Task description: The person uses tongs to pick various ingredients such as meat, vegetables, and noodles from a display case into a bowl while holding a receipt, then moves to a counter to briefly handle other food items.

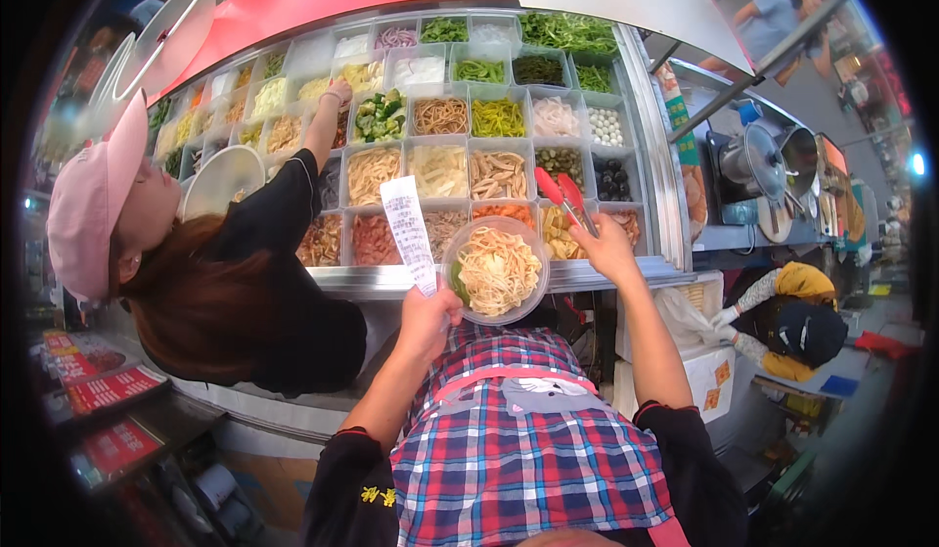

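My left hand [429,318] grips a round clear plastic bowl [543,283] together with a long printed paper slip [405,228]. Inside the bowl lie pale shredded strips [502,272], with something green at the left side. Metal tongs with red ends [563,193] are in my right hand [610,247], held over the front right of the food trays. Below them is a tray of yellowish folded pieces [559,233]. Just beyond the bowl sits a tray of orange shreds [505,214]. The tongs' ends hold no food that I can see.
A co-worker in a pink cap [95,209] stands close on my left, one arm reaching over the trays. A metal rail [587,272] edges the counter. At right, another person [796,319] bends beside a white foam box [708,385]; a lidded pot [752,162] stands farther back.
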Available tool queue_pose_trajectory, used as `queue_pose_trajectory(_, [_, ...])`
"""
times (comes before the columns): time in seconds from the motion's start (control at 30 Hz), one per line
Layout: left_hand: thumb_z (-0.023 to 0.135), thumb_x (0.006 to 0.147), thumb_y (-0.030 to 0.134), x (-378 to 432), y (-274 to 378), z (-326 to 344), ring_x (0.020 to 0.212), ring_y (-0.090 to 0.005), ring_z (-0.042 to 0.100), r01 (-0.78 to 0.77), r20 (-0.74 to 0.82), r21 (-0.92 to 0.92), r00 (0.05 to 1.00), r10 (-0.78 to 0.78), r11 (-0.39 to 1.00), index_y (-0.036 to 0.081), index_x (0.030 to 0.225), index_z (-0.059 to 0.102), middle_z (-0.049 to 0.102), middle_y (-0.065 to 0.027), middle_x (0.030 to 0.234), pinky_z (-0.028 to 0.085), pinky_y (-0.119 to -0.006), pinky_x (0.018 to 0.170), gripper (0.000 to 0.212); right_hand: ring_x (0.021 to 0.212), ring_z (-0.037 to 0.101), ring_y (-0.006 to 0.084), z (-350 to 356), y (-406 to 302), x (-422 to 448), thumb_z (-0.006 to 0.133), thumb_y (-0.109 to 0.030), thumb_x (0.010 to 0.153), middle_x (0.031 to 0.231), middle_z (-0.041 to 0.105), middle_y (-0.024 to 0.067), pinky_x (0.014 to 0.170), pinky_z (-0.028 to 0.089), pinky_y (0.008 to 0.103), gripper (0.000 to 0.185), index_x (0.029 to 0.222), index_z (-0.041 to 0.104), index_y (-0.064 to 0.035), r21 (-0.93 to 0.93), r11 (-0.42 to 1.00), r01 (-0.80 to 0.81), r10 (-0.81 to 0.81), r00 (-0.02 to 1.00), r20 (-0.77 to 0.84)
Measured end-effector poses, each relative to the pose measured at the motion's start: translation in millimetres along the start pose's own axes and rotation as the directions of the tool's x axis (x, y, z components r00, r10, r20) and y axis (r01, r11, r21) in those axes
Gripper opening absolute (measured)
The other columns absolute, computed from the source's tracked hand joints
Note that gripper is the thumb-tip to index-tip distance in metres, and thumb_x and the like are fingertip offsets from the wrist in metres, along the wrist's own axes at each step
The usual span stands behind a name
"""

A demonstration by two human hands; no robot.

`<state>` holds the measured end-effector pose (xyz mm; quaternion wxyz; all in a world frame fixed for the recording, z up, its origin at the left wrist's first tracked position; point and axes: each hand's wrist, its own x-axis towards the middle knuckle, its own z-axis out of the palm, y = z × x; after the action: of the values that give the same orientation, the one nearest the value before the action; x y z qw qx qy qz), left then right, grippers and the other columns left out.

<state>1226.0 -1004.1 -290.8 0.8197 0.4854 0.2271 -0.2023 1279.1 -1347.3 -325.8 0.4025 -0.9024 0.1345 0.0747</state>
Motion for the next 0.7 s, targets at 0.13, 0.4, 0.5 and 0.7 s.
queue_pose_trajectory(0.13, [0.059, 0.074, -0.008, 44.6, -39.8, 47.6, 0.054, -0.0173, 0.051, -0.115, -0.210, -0.075, 0.973, 0.098, 0.991, 0.005, 0.081, 0.052, 0.052, -0.0051, 0.067, 0.043, -0.030, 0.050, 0.016, 0.069, 0.070, 0.0265, 25.4, 17.5, 171.4, 0.072, -0.039, 0.093, 0.077, 0.070, 0.0137, 0.064, 0.054, 0.0412, 0.046, 0.102, 0.067, 0.0060, -0.201, 0.976, 0.084, -0.066, 0.993, 0.095])
queue_pose_trajectory(0.4, [0.057, 0.075, -0.007, 104.1, -57.4, 72.1, 0.055, -0.0163, 0.050, -0.194, -0.422, -0.171, 0.900, 0.107, 0.966, 0.005, 0.086, 0.052, 0.051, -0.0037, 0.071, 0.044, -0.030, 0.051, 0.017, 0.055, 0.070, 0.0323, 97.2, -23.9, 368.6, 0.067, -0.029, 0.093, 0.078, 0.074, 0.0216, 0.056, 0.057, 0.0415, 0.039, 0.099, 0.070, 0.0098, -0.293, 0.940, -0.175, 0.267, 0.912, 0.313])
queue_pose_trajectory(0.5, [0.057, 0.075, -0.007, 108.7, -70.9, 74.3, 0.056, -0.0157, 0.050, -0.169, -0.437, -0.250, 0.899, 0.045, 0.953, 0.005, 0.085, 0.052, 0.051, -0.0034, 0.072, 0.043, -0.030, 0.051, 0.016, 0.068, 0.073, 0.0349, 119.3, -47.5, 358.5, 0.066, -0.026, 0.093, 0.088, 0.075, 0.0241, 0.067, 0.059, 0.0437, 0.037, 0.108, 0.068, 0.0077, -0.191, 0.932, -0.307, 0.349, 0.901, 0.259])
queue_pose_trajectory(0.7, [0.059, 0.077, -0.005, 167.2, -72.3, 64.4, 0.057, -0.0146, 0.052, -0.070, -0.360, -0.247, 0.933, -0.025, 0.966, 0.006, 0.083, 0.055, 0.052, -0.0027, 0.070, 0.043, -0.029, 0.051, 0.014, 0.098, 0.071, 0.0407, 106.1, 11.4, 350.0, 0.066, -0.023, 0.092, 0.103, 0.073, 0.0260, 0.080, 0.055, 0.0487, 0.028, 0.106, 0.064, 0.0020, -0.387, 0.922, -0.013, -0.011, 0.998, -0.060])
